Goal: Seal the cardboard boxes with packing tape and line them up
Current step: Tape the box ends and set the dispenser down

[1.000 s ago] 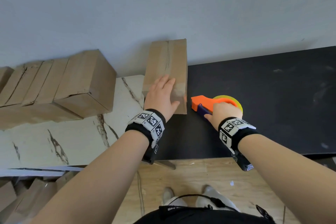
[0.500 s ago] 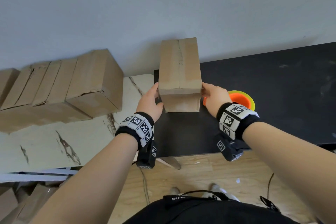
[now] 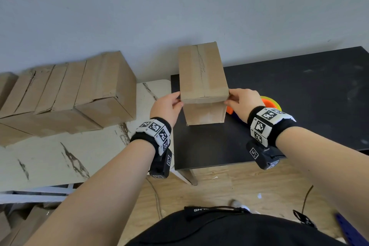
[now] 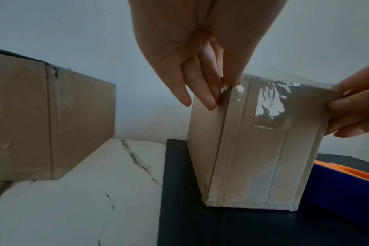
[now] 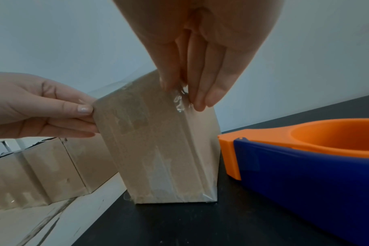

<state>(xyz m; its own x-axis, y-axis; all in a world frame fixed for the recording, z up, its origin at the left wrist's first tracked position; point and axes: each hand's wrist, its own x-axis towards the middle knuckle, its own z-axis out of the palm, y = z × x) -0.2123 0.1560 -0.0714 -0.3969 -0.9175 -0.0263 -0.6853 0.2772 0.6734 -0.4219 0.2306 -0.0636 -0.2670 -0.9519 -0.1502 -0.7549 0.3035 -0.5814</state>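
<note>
Head view, from the left: a row of brown boxes (image 3: 65,96) is lined up on a white table (image 3: 50,158) with dark streaks. The boxes are set side by side, touching, against the grey wall (image 3: 179,6). Shiny tape is seen along their edges in the right wrist view.

Next, the left hand (image 3: 166,106) is seen at the left top corner of one more box (image 3: 202,84). The corner is pinched between the thumb and the fingers (image 4: 202,93), which are laid almost straight down the left side of the box. Nothing else is held by this hand.

The box is stood on the near left part of a black table (image 3: 299,94), just beside the white one. Its bottom edge is seen resting on the black top in both wrist views. Clear tape is stuck down the middle of its top and over its near face.

The right hand (image 3: 242,101) is placed at the right top corner of the same box. That corner is pinched too, with the fingers (image 5: 200,93) pointed down the right side.

Just to the right of the box, behind the right hand, an orange and blue tape holder (image 5: 305,159) is laid on the black table. A yellow rim is seen on it in the head view. It is not touched by either hand.
</note>
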